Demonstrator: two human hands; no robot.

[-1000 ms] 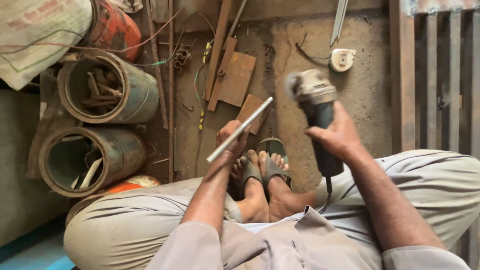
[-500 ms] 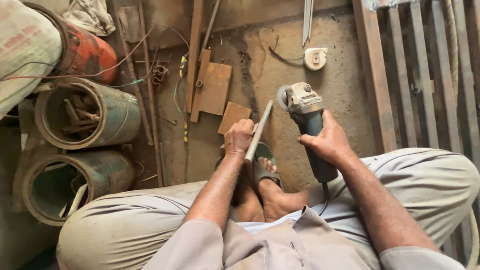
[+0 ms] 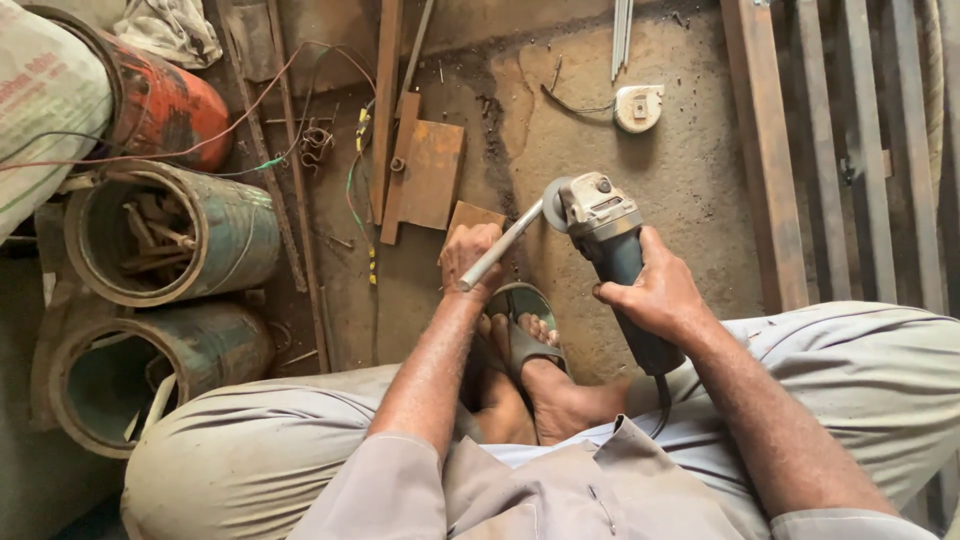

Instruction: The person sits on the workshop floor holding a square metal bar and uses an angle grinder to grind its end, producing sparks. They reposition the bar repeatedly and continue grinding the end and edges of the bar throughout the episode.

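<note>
Gripping thin metal rod (image 3: 500, 246) in left hand (image 3: 470, 255), grinder (image 3: 610, 240) in right hand (image 3: 655, 295). Risking sparks or slipping toward bare feet (image 3: 520, 350).

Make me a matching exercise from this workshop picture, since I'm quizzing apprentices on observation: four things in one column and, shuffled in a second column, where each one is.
Things:
1. angle grinder
2. metal rod
3. tape measure
4. tin of scrap pieces

Places:
A. lying on its side at the left, above another open tin
B. on the floor at the top, beyond the grinder
C. in the grip of the right hand
D. in the grip of the left hand, its far end at the grinder's disc

Pairs: 1-C, 2-D, 3-B, 4-A
</note>
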